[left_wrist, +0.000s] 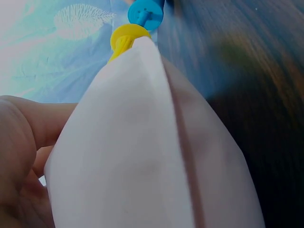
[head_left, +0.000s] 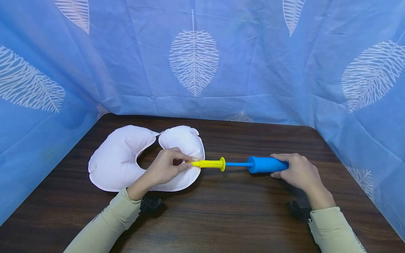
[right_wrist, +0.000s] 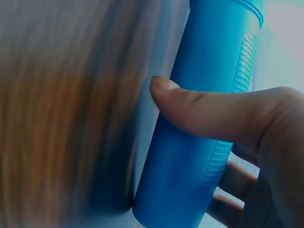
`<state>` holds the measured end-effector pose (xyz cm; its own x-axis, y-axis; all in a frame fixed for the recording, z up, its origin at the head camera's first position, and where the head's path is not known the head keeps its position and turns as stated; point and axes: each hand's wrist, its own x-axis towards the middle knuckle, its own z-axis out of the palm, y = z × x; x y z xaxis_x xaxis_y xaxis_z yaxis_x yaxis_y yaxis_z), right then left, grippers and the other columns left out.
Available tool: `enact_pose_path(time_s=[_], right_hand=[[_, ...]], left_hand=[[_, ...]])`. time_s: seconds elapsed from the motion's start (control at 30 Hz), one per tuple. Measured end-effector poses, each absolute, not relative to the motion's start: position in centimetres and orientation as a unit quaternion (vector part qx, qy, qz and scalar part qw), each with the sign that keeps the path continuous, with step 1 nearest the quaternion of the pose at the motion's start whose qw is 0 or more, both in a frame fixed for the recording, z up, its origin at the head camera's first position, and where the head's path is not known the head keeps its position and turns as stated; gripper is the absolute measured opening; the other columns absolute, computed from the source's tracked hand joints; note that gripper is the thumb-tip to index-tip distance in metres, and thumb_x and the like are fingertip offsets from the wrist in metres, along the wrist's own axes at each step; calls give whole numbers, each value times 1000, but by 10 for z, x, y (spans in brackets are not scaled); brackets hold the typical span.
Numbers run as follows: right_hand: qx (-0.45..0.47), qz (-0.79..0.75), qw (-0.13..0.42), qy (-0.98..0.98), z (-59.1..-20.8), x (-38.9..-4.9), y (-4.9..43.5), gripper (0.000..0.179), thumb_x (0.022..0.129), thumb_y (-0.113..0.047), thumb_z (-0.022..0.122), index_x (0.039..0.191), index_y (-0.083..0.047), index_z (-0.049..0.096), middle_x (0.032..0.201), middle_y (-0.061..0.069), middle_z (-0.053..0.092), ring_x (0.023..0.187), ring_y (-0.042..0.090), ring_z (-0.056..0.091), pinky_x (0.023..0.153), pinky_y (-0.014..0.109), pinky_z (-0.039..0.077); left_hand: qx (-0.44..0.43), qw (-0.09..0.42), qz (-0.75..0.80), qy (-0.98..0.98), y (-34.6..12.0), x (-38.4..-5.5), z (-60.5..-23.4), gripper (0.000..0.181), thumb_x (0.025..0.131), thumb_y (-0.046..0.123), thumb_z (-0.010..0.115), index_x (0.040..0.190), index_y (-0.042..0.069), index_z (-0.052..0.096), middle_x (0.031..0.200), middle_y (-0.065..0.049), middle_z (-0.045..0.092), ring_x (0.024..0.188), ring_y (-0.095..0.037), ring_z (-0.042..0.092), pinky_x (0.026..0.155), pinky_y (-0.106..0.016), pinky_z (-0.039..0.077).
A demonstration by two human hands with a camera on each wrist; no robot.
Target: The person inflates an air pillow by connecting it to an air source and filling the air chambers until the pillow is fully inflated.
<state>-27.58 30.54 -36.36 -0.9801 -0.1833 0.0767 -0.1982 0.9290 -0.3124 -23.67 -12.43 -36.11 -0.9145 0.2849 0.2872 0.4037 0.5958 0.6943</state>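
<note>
Hands [head_left: 166, 166] [head_left: 299, 171] hold the blue-yellow pump [head_left: 238, 164] between them.

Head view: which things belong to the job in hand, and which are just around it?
In the job:
white neck pillow
blue pump barrel, gripped by the right hand
yellow pump end, pinched at its tip by the left hand

Just around it:
dark brown table
blue leaf-print cloth

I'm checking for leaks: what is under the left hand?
The white neck pillow shows around the left hand; in the head view, the part directly beneath, and any join with the hand pump, are covered.
</note>
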Motion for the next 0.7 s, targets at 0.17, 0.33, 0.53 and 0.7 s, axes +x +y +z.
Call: enact_pose_path(time_s=[0.17, 0.33, 0.53, 0.7], right_hand=[[80, 165, 19, -983, -363, -277, 318, 70, 86, -33, 90, 150, -18, 65, 151, 34, 56, 127, 57, 54, 82, 71, 50], [83, 166, 17, -982, -362, -278, 318, 69, 85, -29, 89, 149, -15, 66, 149, 36, 57, 126, 57, 55, 84, 70, 50], [99, 172, 16, -980, -361, -276, 305, 68, 85, -24, 90, 148, -12, 66, 147, 35, 60, 128, 58, 56, 89, 70, 50], [134, 176, 30, -975, -361, -271, 283, 67, 84, -25, 92, 146, -11, 68, 143, 30, 66, 130, 56, 57, 93, 71, 50]], left_hand=[[-192, 69, -407, -890, -124, -237, -361, 19, 92, 6, 82, 109, 12, 87, 79, 2, 65, 74, -15, 53, 67, -25, 43], [-187, 72, -411, -889, -125, -237, -360, 19, 92, 5, 82, 109, 11, 87, 80, 2, 67, 74, -15, 52, 67, -25, 43], [-181, 71, -413, -890, -126, -237, -361, 19, 91, 5, 82, 108, 11, 87, 80, 2, 67, 74, -15, 52, 67, -24, 42], [-185, 68, -415, -888, -125, -237, -360, 19, 92, 5, 82, 109, 11, 87, 80, 2, 65, 74, -15, 51, 66, -24, 41]])
